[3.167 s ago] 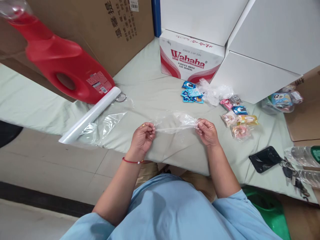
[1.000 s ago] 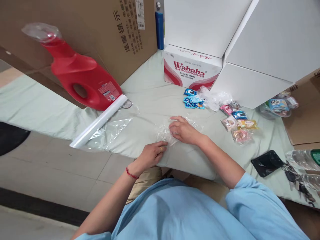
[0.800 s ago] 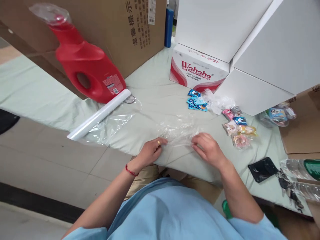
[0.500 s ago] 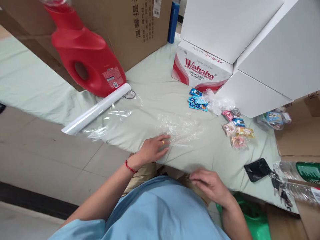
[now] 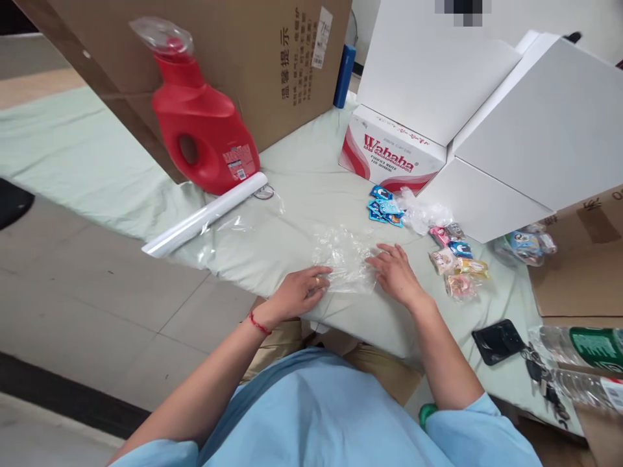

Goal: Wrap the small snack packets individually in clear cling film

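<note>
A crumpled clear plastic bag [image 5: 345, 256] lies flat on the pale green cloth [image 5: 292, 194]. My left hand [image 5: 302, 292] rests on the bag's left edge, fingers stretched out, a ring on one finger. My right hand [image 5: 396, 272] lies flat on the bag's right edge with fingers spread. A roll of clear bags [image 5: 204, 214] lies to the left. Several small snack packets [image 5: 457, 259] lie to the right, and blue packets [image 5: 384, 209] sit beyond the bag.
A red detergent jug [image 5: 204, 130] leans on a big cardboard box [image 5: 219, 52]. A Wahaha water carton [image 5: 389, 149] and white boxes [image 5: 511, 130] stand behind. A black pouch [image 5: 496, 340], keys [image 5: 542, 383] and plastic bottles [image 5: 579, 344] lie at the right.
The bag was held stretched in the air, then laid on the cloth. My right hand dropped to my lap and has come back onto the bag's right edge. My left hand stays on it.
</note>
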A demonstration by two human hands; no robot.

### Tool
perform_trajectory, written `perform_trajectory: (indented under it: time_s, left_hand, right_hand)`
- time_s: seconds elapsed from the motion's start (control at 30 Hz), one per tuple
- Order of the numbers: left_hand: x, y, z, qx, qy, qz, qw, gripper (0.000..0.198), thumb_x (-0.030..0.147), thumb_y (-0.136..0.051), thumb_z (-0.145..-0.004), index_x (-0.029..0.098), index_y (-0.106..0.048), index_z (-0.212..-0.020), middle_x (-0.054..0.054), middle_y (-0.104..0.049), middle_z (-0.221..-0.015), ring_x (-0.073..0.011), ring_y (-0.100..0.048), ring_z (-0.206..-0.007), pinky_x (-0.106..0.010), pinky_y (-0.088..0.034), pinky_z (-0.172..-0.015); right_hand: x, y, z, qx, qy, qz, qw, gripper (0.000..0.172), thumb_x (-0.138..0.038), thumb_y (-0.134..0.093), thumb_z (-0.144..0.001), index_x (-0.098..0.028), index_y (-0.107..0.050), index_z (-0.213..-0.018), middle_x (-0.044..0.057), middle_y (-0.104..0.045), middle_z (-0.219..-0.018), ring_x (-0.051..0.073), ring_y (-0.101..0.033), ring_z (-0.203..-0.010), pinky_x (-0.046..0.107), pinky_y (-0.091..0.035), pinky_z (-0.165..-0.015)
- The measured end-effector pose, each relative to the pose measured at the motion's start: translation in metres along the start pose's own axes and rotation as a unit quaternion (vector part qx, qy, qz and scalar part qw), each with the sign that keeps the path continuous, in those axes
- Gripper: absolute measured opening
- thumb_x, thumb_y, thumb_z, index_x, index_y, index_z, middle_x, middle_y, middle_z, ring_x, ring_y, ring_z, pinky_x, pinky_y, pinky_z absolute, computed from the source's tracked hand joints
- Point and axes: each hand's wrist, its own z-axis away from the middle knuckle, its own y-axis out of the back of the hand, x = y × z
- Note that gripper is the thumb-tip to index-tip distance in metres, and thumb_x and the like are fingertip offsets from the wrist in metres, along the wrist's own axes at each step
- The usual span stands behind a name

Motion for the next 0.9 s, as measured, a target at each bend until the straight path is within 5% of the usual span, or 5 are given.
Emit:
perform_trajectory:
  time_s: [0.27, 0.4, 0.53, 0.7, 0.9]
  left_hand:
    - [0.006, -0.001, -0.014, 0.065, 0.140, 0.048, 0.987, 0.056, 0.045, -0.047, -0.104, 0.023, -0.047, -0.053, -0.006, -0.075, -0.137, -0.0260, -0.074, -0.120, -0.035, -0.057, -0.087]
    - [0.008, 0.002, -0.015, 0.031, 0.151, 0.017, 0.988, 0.034, 0.041, -0.056, -0.095, 0.022, -0.064, -0.067, -0.004, -0.062, -0.155, -0.0258, -0.076, -0.111, -0.039, -0.057, -0.090]
    - [0.007, 0.010, -0.015, -0.028, 0.150, 0.020, 0.988, 0.026, 0.039, -0.060, -0.089, 0.021, -0.067, -0.071, -0.002, -0.047, -0.168, -0.0252, -0.076, -0.106, -0.039, -0.058, -0.090]
    - [0.010, 0.015, -0.020, -0.079, 0.144, -0.010, 0.986, 0.027, 0.043, -0.066, -0.087, 0.022, -0.067, -0.071, -0.003, -0.039, -0.173, -0.0336, -0.062, -0.138, -0.041, -0.056, -0.099]
    - [0.018, 0.018, -0.022, -0.120, 0.147, -0.051, 0.980, 0.015, 0.033, -0.069, -0.083, 0.021, -0.070, -0.074, -0.003, -0.036, -0.174, -0.0310, -0.072, -0.119, -0.045, -0.057, -0.103]
  right_hand:
    - [-0.063, -0.041, 0.108, 0.182, -0.028, -0.040, 0.982, 0.028, -0.011, -0.058, -0.098, -0.022, -0.076, -0.117, 0.010, -0.073, -0.107, 0.030, -0.062, -0.123, 0.063, -0.048, -0.113]
    - [-0.095, -0.038, 0.154, 0.105, -0.028, -0.129, 0.986, 0.024, -0.017, -0.062, -0.100, -0.023, -0.075, -0.120, 0.010, -0.076, -0.109, 0.030, -0.065, -0.125, 0.059, -0.055, -0.110]
    - [-0.080, 0.021, 0.175, -0.067, -0.054, -0.189, 0.978, 0.023, -0.030, -0.064, -0.103, -0.024, -0.077, -0.122, 0.009, -0.079, -0.116, 0.026, -0.072, -0.118, 0.044, -0.063, -0.100]
    - [-0.045, 0.083, 0.128, -0.097, -0.098, -0.177, 0.975, 0.029, -0.032, -0.054, -0.109, -0.028, -0.074, -0.130, 0.008, -0.078, -0.123, 0.021, -0.075, -0.111, 0.034, -0.061, -0.096]
    - [-0.063, 0.011, -0.002, -0.123, 0.052, -0.085, 0.987, 0.032, -0.019, -0.048, -0.106, -0.021, -0.078, -0.118, 0.011, -0.076, -0.113, 0.025, -0.065, -0.109, 0.038, -0.057, -0.095]
